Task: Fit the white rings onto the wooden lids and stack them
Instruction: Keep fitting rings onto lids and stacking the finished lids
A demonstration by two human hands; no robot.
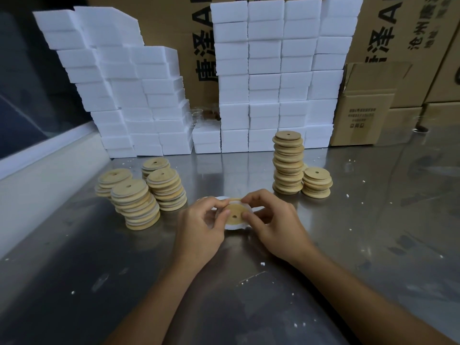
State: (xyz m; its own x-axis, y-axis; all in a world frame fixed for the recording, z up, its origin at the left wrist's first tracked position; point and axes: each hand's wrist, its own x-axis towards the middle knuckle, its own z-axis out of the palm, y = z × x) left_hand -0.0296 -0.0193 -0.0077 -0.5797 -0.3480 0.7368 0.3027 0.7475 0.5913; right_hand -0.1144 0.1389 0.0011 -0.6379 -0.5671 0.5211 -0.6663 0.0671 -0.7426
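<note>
A round wooden lid (235, 214) with a small centre hole is held between both hands at the table's middle. My left hand (200, 226) pinches its left edge and my right hand (275, 221) pinches its right edge, thumbs on the face. A white ring (232, 226) shows around the lid's lower rim. Beneath the hands lies a pile of white rings (258, 209), mostly hidden. Stacks of lids with white rings (135, 204) stand to the left. Two stacks of bare wooden lids (288, 163) stand to the right.
Walls of white foam blocks (263, 78) line the back of the steel table (373, 232). Cardboard boxes (363, 113) stand behind and at the right. White crumbs are scattered over the table. A pale ledge (37, 180) runs along the left.
</note>
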